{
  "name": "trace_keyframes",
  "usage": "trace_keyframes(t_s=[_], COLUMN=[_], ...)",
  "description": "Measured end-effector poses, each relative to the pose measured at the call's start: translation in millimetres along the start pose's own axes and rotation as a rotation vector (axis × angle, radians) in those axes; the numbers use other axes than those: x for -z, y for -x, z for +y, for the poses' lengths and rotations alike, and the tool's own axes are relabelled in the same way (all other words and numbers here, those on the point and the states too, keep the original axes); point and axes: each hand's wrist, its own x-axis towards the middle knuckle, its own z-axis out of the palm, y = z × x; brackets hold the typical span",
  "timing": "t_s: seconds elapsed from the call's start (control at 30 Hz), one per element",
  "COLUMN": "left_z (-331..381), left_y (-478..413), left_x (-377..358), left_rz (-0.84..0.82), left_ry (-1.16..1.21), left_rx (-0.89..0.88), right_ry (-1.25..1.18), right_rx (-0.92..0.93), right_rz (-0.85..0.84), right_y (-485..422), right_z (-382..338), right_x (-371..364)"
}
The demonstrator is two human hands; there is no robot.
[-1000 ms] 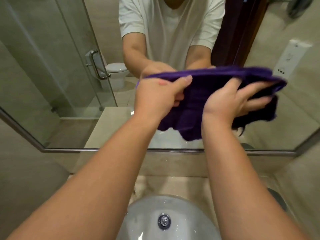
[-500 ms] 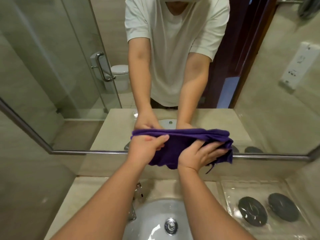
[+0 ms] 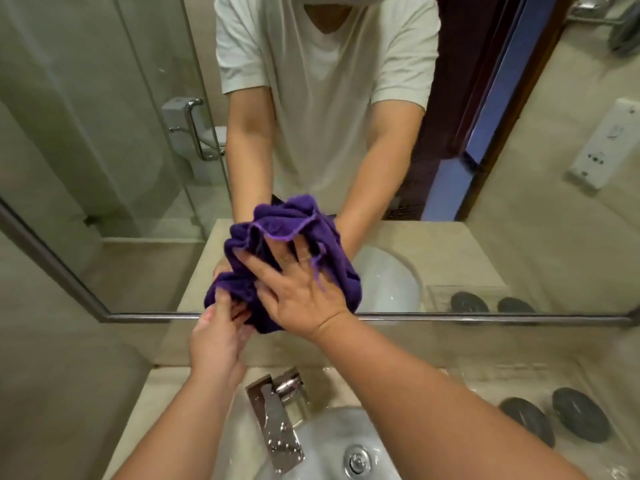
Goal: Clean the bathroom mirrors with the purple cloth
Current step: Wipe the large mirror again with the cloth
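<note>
Lit softly and evenly, moderately bright. Slightly blurred around the right hand (image 3: 301,299) and left hand (image 3: 216,337). Bowed by wide-angle distortion far to either side.

Fuzzy terry purple cloth (image 3: 332,251), glossy chrome faucet (image 3: 277,424), smooth white ceramic basin (image 3: 332,441)

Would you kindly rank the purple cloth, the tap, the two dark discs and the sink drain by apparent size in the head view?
1. purple cloth, largest.
2. tap.
3. left disc and right disc: they look alike, so I leave them tied.
4. sink drain, smallest.
</note>
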Motion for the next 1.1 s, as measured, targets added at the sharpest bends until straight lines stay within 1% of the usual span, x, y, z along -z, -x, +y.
trace_keyframes(t_s=[0.07, 0.13, 0.2, 0.23, 0.27, 0.3, 0.33, 0.4, 0.43, 0.47, 0.5, 0.53, 0.57, 0.6, 0.63, 0.67, 0.7, 0.73, 0.77, 0.8, 0.83, 0.9, 0.93, 1.0, 1.07, 1.1], left_z=[1.0, 5.6, 18.5, 26.1, 32.3, 36.5, 37.0, 23.9, 8.8, -9.2, -28.4, -49.4, -70.8, -90.6, -107.3, -119.4, -126.0, -127.5, -123.8, -116.4, -104.9, -71.3, -50.9, -10.7, 20.4, 29.1], left_y=[4.9, 15.7, 30.5, 39.9, 51.3, 65.2, 81.4, 116.1, 132.0, 144.9, 154.3, 159.2, 161.8, 162.9, 163.7, 164.5, 165.5, 166.5, 168.2, 170.3, 171.1, 166.6, 159.8, 134.2, 100.4, 86.0], left_x=[-6.8, -30.6, -65.6, -83.9, -103.4, -122.5, -140.6, -173.3, -186.5, -196.7, -203.5, -207.6, -209.3, -208.9, -207.3, -205.7, -204.1, -202.8, -202.6, -202.8, -203.4, -205.5, -204.8, -196.5, -175.4, -162.0], left_rz=[0.084, 0.189, 0.31, 0.384, 0.442, 0.468, 0.453, 0.33, 0.233, 0.122, -0.002, -0.116, -0.21, -0.273, -0.307, -0.323, -0.332, -0.335, -0.333, -0.322, -0.301, -0.237, -0.18, -0.006, 0.184, 0.245], left_ry=[0.024, 0.094, 0.189, 0.174, 0.11, 0.041, -0.015, -0.142, -0.217, -0.292, -0.371, -0.46, -0.561, -0.672, -0.769, -0.83, -0.856, -0.847, -0.803, -0.723, -0.616, -0.399, -0.319, -0.215, -0.172, -0.177], left_rx=[-0.004, 0.04, 0.088, 0.07, 0.014, -0.085, -0.235, -0.602, -0.718, -0.769, -0.776, -0.759, -0.728, -0.696, -0.662, -0.62, -0.567, -0.523, -0.498, -0.483, -0.467, -0.437, -0.443, -0.477, -0.465, -0.456], right_ry=[-0.05, -0.069, -0.061, -0.037, -0.012, 0.016, 0.048, 0.087, 0.065, 0.011, -0.056, -0.119, -0.172, -0.214, -0.269, -0.351, -0.436, -0.475, -0.462, -0.425, -0.372, -0.215, -0.122, 0.048, 0.098, 0.11], right_rx=[-0.028, -0.048, -0.088, -0.137, -0.21, -0.301, -0.408, -0.664, -0.807, -0.96, -1.107, -1.214, -1.273, -1.321, -1.392, -1.487, -1.574, -1.633, -1.648, -1.597, -1.483, -1.177, -1.029, -0.744, -0.464, -0.346], right_rz=[-0.074, -0.083, -0.02, 0.038, 0.108, 0.182, 0.253, 0.379, 0.424, 0.46, 0.478, 0.447, 0.353, 0.239, 0.177, 0.189, 0.247, 0.307, 0.36, 0.41, 0.44, 0.426, 0.415, 0.377, 0.289, 0.233], right_y=[1.2, -2.3, -16.2, -24.6, -31.3, -35.1, -35.2, -20.2, -8.7, 8.5, 27.4, 49.3, 72.8, 95.4, 115.1, 127.9, 132.9, 130.2, 119.5, 106.2, 86.7, 42.5, 18.8, -19.7, -42.8, -48.3], right_z=[-3.8, -2.6, 11.1, 22.4, 36.2, 51.5, 66.2, 95.8, 109.5, 121.7, 133.5, 142.8, 148.6, 151.9, 155.1, 158.9, 161.6, 163.4, 165.5, 166.0, 163.8, 152.9, 144.9, 120.4, 86.4, 70.9], right_x=[2.2, 14.7, 35.1, 46.8, 58.2, 69.3, 78.9, 90.3, 92.7, 94.5, 93.8, 91.1, 87.4, 82.5, 77.9, 74.9, 75.2, 78.4, 83.2, 90.3, 98.0, 112.6, 114.9, 108.4, 96.0, 89.4])
